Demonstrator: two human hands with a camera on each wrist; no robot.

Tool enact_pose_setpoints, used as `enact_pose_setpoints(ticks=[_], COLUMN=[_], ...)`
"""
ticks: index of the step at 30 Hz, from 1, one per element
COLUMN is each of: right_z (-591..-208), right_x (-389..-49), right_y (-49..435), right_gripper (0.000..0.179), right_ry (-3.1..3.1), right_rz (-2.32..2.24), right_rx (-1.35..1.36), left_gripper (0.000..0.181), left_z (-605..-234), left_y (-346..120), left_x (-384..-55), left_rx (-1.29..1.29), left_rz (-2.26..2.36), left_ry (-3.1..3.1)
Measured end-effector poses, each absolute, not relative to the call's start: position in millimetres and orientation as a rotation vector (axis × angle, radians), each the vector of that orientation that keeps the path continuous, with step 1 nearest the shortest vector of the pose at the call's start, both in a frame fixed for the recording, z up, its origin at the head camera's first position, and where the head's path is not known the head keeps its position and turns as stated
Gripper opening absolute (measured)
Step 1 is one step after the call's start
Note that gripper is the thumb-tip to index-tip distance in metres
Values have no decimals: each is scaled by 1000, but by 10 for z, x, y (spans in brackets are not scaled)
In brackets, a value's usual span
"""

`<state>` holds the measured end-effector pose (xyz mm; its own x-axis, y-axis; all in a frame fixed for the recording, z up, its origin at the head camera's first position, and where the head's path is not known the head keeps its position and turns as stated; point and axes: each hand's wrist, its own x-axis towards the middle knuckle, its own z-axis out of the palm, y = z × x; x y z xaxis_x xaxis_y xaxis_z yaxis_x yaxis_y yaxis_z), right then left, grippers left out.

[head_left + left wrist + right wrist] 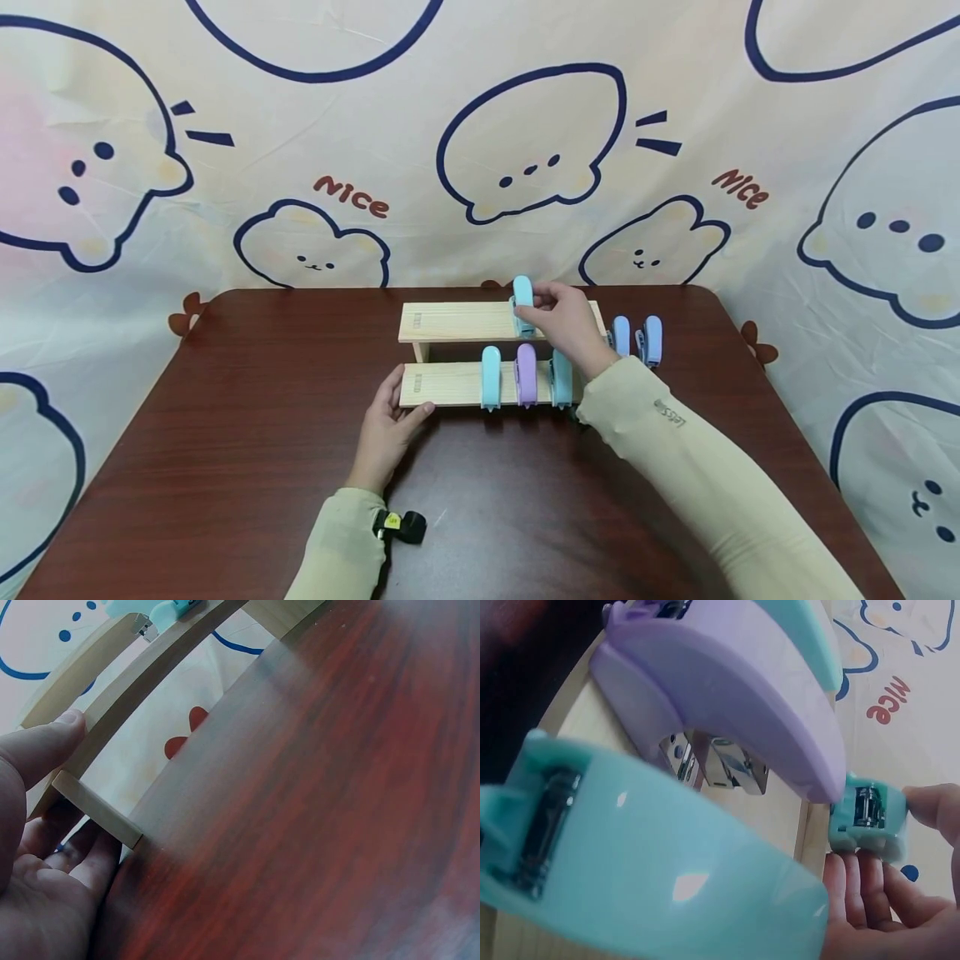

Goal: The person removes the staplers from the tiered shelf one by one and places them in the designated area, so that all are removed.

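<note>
A two-step wooden rack (pixel 446 385) stands on the table. My left hand (pixel 387 437) grips the left end of its lower board, with the thumb on the front edge and fingers around the end piece (pixel 97 810). My right hand (pixel 566 321) holds a light blue stapler (pixel 522 304) at the upper board, thumb on one side and fingers on the other. In the right wrist view that stapler (pixel 868 814) is seen end-on; whether it rests on the board I cannot tell. On the lower board sit a turquoise stapler (pixel 491 377), a purple stapler (pixel 527 375) and a teal stapler (pixel 560 379).
Two blue staplers, one nearer the rack (pixel 620 335) and one farther right (pixel 651 340), stand just beyond the rack's right end. A dark brown table (pixel 262 450) lies beneath everything. Behind it hangs a cartoon-printed cloth (pixel 420 125), close to the table's back edge.
</note>
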<state>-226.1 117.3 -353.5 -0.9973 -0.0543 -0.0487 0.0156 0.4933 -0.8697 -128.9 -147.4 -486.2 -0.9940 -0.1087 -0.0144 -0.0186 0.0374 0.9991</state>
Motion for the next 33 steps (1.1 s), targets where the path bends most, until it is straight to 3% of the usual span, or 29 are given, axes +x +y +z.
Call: enact_pose_setpoints(ticks=[33], right_z=[-3464], right_x=[-2167], right_y=[1328], right_gripper=[49], right_ry=[2641], right_rz=[-1686], right_rx=[28], left_gripper=[81], left_z=[-4852], left_y=[-1467], left_x=[-1295], left_rx=[123], left_rz=[-2157], left_ry=[-2191])
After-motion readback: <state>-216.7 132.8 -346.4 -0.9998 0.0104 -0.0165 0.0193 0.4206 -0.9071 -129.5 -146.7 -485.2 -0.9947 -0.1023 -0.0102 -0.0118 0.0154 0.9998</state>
